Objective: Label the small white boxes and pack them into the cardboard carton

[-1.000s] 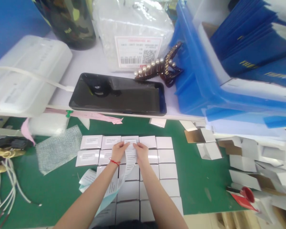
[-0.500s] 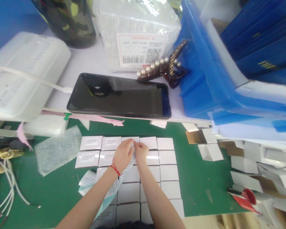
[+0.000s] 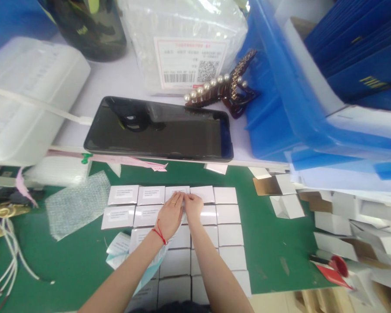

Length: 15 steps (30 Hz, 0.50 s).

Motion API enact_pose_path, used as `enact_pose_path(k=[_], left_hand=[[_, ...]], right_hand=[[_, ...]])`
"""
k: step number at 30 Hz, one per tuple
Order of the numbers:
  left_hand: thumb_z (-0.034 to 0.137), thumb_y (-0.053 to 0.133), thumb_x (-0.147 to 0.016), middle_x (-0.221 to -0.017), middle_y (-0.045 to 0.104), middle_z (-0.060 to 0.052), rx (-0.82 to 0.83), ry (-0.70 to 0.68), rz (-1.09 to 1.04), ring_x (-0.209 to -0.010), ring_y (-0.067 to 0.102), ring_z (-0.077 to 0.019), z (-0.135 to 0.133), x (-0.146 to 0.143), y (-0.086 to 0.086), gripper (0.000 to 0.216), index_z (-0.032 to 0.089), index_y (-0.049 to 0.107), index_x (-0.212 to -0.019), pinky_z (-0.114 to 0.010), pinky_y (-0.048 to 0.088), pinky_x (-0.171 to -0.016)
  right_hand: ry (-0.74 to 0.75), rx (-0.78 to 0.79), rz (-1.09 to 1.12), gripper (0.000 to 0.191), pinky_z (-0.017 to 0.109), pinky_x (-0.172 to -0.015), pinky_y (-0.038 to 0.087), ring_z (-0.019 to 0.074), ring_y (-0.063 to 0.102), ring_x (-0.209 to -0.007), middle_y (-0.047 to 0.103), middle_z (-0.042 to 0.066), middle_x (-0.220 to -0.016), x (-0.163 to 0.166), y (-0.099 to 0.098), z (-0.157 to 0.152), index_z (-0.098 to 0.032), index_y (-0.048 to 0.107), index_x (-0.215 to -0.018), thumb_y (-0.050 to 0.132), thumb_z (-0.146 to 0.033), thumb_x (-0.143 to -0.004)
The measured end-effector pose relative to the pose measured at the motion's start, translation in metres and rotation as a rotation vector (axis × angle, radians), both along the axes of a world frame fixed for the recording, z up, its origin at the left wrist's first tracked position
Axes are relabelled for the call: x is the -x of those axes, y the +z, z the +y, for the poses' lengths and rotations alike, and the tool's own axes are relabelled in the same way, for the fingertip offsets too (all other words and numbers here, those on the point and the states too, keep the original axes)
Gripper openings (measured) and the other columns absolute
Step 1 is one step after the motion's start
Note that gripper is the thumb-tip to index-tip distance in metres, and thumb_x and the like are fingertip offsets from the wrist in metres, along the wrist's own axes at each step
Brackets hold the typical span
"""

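Head view: strip (image 3: 151,270) of labels long, limp and curled, white with dark print, backing pale teal; one part bunched left of the left forearm (image 3: 128,271), another slanting out on its right side toward the hands. Boxes (image 3: 227,235) white, flat-topped, set close in rows on the green worktop (image 3: 267,254); printed labels on several at back left.

Left hand (image 3: 171,216): fingers straight, close together, laid over the middle box of the back row; strip runs beneath the palm. Right hand (image 3: 193,207): fingertips bunched together just beside the left fingertips, strip to their left; cannot tell whether they pinch it.

Bubble wrap (image 3: 80,206) left of boxes. Beyond, on a shelf (image 3: 117,80): phone (image 3: 159,130), then beaded clip (image 3: 221,91).
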<state>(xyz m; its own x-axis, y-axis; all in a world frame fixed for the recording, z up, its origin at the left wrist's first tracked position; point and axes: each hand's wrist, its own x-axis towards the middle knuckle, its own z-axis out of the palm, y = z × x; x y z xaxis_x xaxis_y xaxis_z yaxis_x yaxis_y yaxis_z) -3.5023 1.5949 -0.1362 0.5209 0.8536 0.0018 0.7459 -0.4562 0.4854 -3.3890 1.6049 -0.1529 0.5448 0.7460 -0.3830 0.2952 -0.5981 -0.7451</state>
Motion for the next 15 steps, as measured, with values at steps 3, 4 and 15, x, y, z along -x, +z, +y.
enact_pose_path(k=[3,4,15], left_hand=[[0.016,0.036,-0.095,-0.142,0.054,-0.021,0.002,0.005,0.01,-0.138,0.045,-0.0286,-0.002,-0.0009,-0.0012,0.045,0.004,0.048,-0.137,-0.046,0.043,-0.113],[0.016,0.036,-0.095,-0.142,0.054,-0.021,0.002,0.004,0.014,-0.138,0.045,-0.0291,-0.0025,-0.0011,-0.0013,0.045,0.003,0.048,-0.137,-0.046,0.042,-0.113],[0.013,0.04,-0.091,-0.141,0.054,-0.021,0.02,-0.023,0.034,-0.137,0.046,-0.0297,0.0053,-0.0043,-0.0012,0.047,0.001,0.05,-0.135,-0.044,0.04,-0.115]], right_hand=[[0.013,0.009,0.022,0.035,0.026,-0.054,0.037,0.0164,0.053,-0.053,0.067,0.004,-0.055,-0.0015,-0.0002,0.0007,-0.016,0.069,-0.057,0.056,-0.043,-0.076],[0.018,0.011,0.027,0.035,0.026,-0.054,0.037,0.0164,0.053,-0.053,0.067,0.005,-0.056,-0.0018,-0.0004,0.0009,-0.016,0.069,-0.058,0.056,-0.043,-0.076],[0.059,0.045,-0.03,0.034,0.026,-0.053,0.035,0.0156,0.049,-0.051,0.066,0.005,-0.054,-0.0011,-0.0003,0.0018,-0.016,0.069,-0.055,0.052,-0.036,-0.076]])
